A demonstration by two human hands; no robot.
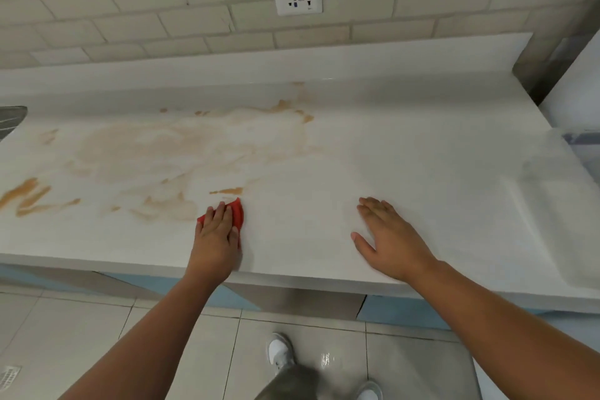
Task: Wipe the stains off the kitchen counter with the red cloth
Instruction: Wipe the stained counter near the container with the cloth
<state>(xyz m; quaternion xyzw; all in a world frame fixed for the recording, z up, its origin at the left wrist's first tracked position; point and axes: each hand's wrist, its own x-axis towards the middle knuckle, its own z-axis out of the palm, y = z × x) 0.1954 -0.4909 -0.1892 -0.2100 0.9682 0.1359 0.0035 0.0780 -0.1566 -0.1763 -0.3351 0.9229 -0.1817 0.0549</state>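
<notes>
Red and soft, the red cloth (239, 216) lies bunched under the left hand (216, 232). The hand's fingers are laid flat and close together on top of it, pressing it to the counter (422, 146) near the front edge. Only a crumpled ridge of bright fabric shows past the fingertips and along the thumb side, with a small corner at the little-finger side.

It looks light and limp, so it would likely fold and creep under a sliding palm. Broad downward pressure over its middle, with the loose edges gathered in, seems the surest hold. Whether it is damp cannot be told.

Off to the right, well apart, the right hand (386, 237) rests palm down on bare counter with its fingers slightly spread, holding nothing.

Just beyond the left fingertips sits a short orange-brown streak (227, 191). Farther out and to the left spreads a wide pale tan smear (168, 146), with darker streaks (26, 195) far to the left and small blots (282, 105) toward the back.
</notes>
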